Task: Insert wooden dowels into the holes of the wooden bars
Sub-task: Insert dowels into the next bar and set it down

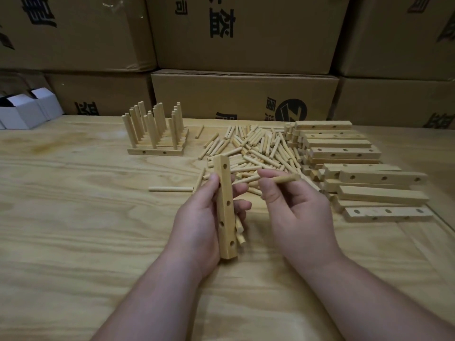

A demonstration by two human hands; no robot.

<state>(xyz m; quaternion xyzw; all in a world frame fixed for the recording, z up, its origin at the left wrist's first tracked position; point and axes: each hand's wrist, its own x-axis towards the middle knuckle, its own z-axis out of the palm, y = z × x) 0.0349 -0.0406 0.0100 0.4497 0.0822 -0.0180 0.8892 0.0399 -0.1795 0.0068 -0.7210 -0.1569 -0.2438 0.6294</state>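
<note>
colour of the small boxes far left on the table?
White small boxes, dark inside; head view.

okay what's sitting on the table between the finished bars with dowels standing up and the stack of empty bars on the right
In the head view, a loose pile of dowels lies between the finished bars and the stack of empty bars, with one stray dowel nearer the finished ones.

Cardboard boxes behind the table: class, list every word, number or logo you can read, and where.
"Z", seemingly: round black logo on the lower centre box.
Large black characters on the upper centre box: upside down, cropped, unreadable.
Wooden bars, dowels: no text.
</note>
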